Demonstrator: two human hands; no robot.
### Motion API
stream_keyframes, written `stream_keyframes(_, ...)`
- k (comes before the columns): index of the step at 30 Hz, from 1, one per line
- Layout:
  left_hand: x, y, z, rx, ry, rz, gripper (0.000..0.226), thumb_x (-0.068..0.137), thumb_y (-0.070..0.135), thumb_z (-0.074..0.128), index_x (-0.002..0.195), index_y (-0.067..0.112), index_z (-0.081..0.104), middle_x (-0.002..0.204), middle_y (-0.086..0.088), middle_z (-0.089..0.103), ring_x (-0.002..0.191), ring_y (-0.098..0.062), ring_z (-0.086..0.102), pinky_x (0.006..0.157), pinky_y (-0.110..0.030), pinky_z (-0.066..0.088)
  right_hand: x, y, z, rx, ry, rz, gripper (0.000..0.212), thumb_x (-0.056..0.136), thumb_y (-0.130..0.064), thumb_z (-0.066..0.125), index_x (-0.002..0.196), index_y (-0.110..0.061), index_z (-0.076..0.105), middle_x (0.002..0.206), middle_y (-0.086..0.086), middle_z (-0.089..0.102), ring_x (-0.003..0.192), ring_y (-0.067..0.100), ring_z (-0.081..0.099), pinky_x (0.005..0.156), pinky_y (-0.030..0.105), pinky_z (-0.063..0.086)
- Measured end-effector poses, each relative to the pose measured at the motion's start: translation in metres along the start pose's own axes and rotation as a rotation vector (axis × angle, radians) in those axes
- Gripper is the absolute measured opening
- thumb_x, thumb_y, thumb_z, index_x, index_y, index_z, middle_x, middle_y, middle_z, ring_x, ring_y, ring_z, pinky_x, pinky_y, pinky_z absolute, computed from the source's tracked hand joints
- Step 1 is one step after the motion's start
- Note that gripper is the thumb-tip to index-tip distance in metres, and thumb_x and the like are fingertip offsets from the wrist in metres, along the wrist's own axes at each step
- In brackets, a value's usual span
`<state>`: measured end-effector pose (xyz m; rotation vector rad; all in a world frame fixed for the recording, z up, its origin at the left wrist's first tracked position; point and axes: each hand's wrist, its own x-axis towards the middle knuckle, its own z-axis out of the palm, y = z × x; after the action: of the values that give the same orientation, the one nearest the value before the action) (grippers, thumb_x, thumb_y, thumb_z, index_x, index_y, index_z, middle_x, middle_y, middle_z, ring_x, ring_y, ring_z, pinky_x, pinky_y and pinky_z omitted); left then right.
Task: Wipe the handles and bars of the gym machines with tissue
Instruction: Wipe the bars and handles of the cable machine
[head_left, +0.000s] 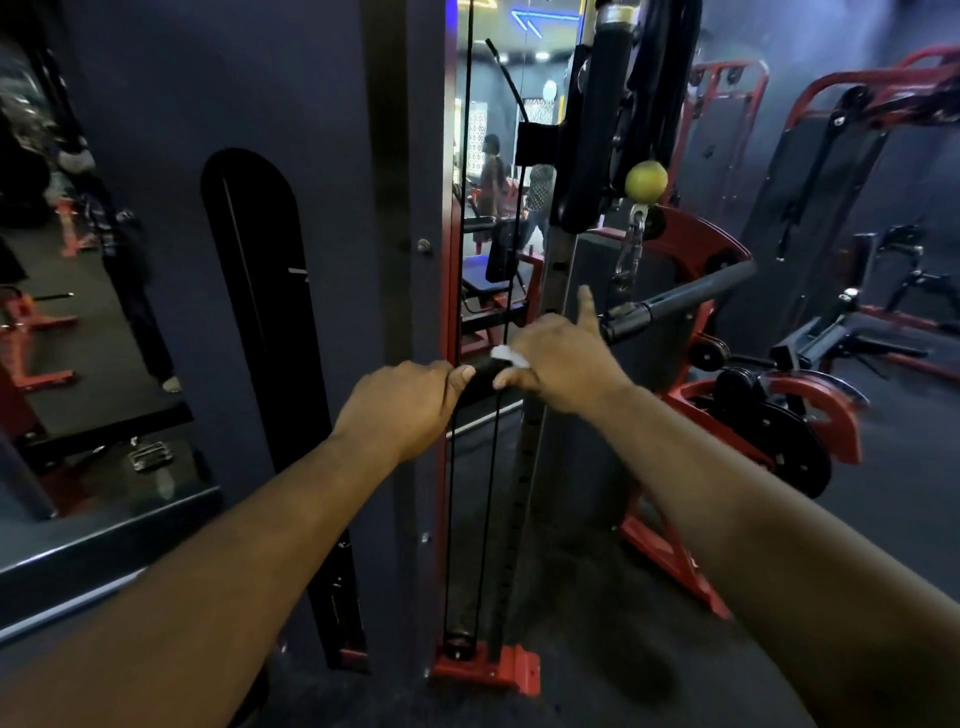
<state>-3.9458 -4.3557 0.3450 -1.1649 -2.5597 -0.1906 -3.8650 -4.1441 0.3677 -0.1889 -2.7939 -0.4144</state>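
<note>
A long black bar (680, 300) hangs from a metal clip on the cable machine and slants down to the left. My left hand (405, 402) grips the bar's black left end, thumb on top. Just to its right, my right hand (558, 361) wraps the bar with a white tissue (506, 356) pressed under its fingers; the index finger sticks up. Only a short piece of the grip (480, 379) shows between the two hands.
A yellow-green ball (645, 179) sits on the cable above the clip. Two black cables (457, 467) and a drilled upright post (524, 493) run down to a red base plate (488, 667). Red machines with weight plates (774, 436) stand right; a mirror wall is left.
</note>
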Motion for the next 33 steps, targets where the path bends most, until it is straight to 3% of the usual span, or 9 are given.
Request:
stream_keyframes(4, 0.0, 0.007, 0.0, -0.079, 0.033, -0.014, 0.057, 0.107, 0.055, 0.012, 0.135, 0.022, 0.048, 0.079, 0.0, 0.059, 0.071, -0.026, 0.06, 0.061, -0.037, 0.045, -0.002, -0.008, -0.01, 0.042, -0.066, 0.023, 0.095, 0.072, -0.09, 0.008, 0.119, -0.027, 0.061, 0.12, -0.005, 0.066, 0.129, 0.021, 0.054, 0.118, 0.072, -0.006)
stream_keyframes(7, -0.001, 0.006, 0.001, -0.166, 0.041, -0.034, 0.06, 0.109, 0.052, 0.021, 0.161, 0.026, 0.006, 0.095, -0.009, 0.069, 0.08, -0.03, 0.067, 0.067, -0.04, 0.05, -0.014, -0.056, 0.015, 0.037, 0.107, -0.152, 0.108, 0.076, -0.089, 0.007, 0.134, -0.014, 0.059, 0.136, 0.003, 0.059, 0.138, 0.023, 0.046, 0.118, 0.073, -0.002)
stream_keyframes(10, -0.006, 0.006, 0.002, -0.17, 0.046, 0.018, 0.069, 0.106, 0.058, 0.014, 0.162, 0.028, -0.014, 0.088, -0.005, 0.067, 0.07, -0.021, 0.062, 0.065, -0.038, 0.051, -0.022, -0.043, 0.047, 0.012, 0.331, -0.207, 0.077, 0.1, -0.07, 0.023, 0.139, -0.013, 0.058, 0.141, 0.006, 0.057, 0.145, 0.025, 0.039, 0.115, 0.078, 0.004)
stream_keyframes(12, -0.009, 0.008, 0.001, -0.159, 0.043, 0.041, 0.076, 0.097, 0.065, 0.001, 0.163, 0.028, -0.01, 0.079, -0.002, 0.061, 0.065, -0.018, 0.056, 0.064, -0.036, 0.048, -0.027, -0.019, 0.061, 0.11, 0.487, -0.077, 0.049, 0.107, -0.047, 0.034, 0.142, -0.02, 0.056, 0.148, 0.002, 0.055, 0.152, 0.023, 0.031, 0.115, 0.077, 0.005)
stream_keyframes(16, -0.009, 0.014, 0.001, -0.225, 0.047, 0.033, 0.071, 0.101, 0.062, 0.006, 0.161, 0.03, 0.025, 0.103, -0.007, 0.071, 0.091, -0.026, 0.067, 0.072, -0.036, 0.047, -0.031, -0.048, 0.074, 0.699, 0.747, 0.481, 0.044, 0.111, -0.038, 0.027, 0.149, -0.026, 0.046, 0.166, -0.003, 0.03, 0.158, 0.017, 0.006, 0.124, 0.065, 0.005)
stream_keyframes(21, -0.007, 0.019, 0.006, -0.245, 0.041, 0.102, 0.058, 0.106, 0.056, 0.015, 0.13, 0.029, 0.06, 0.108, -0.001, 0.073, 0.093, -0.021, 0.068, 0.074, -0.037, 0.052, -0.035, -0.151, 0.073, 1.178, 0.777, 0.584, 0.058, 0.113, -0.022, 0.033, 0.163, -0.022, 0.004, 0.166, -0.024, -0.013, 0.157, 0.009, -0.009, 0.129, 0.05, 0.005)
stream_keyframes(26, -0.009, 0.023, 0.002, -0.229, 0.033, 0.1, 0.053, 0.11, 0.047, 0.017, 0.128, 0.022, 0.061, 0.101, -0.004, 0.071, 0.086, -0.024, 0.067, 0.072, -0.039, 0.051, -0.009, -0.106, 0.042, 1.387, 0.8, 0.887, 0.063, 0.112, -0.033, 0.031, 0.164, -0.018, -0.002, 0.171, 0.0, -0.007, 0.154, 0.007, -0.002, 0.116, 0.006, 0.008)
stream_keyframes(30, -0.01, 0.029, 0.002, -0.212, 0.016, 0.092, 0.052, 0.11, 0.044, 0.018, 0.128, 0.019, 0.059, 0.099, -0.005, 0.07, 0.082, -0.024, 0.065, 0.072, -0.042, 0.054, 0.007, -0.088, 0.033, 1.723, 0.718, 1.077, 0.07, 0.102, -0.06, 0.032, 0.159, -0.044, -0.005, 0.171, 0.002, 0.012, 0.153, 0.024, 0.025, 0.125, 0.047, 0.026)
stream_keyframes(33, -0.006, 0.025, 0.003, -0.186, -0.007, 0.074, 0.049, 0.111, 0.044, 0.018, 0.125, 0.019, 0.058, 0.093, -0.003, 0.067, 0.072, -0.02, 0.057, 0.065, -0.037, 0.046, -0.015, -0.133, 0.013, 2.0, 0.659, 1.066, 0.059, 0.106, -0.057, 0.035, 0.157, -0.053, 0.006, 0.156, -0.008, 0.035, 0.139, 0.018, 0.044, 0.117, 0.047, 0.038)
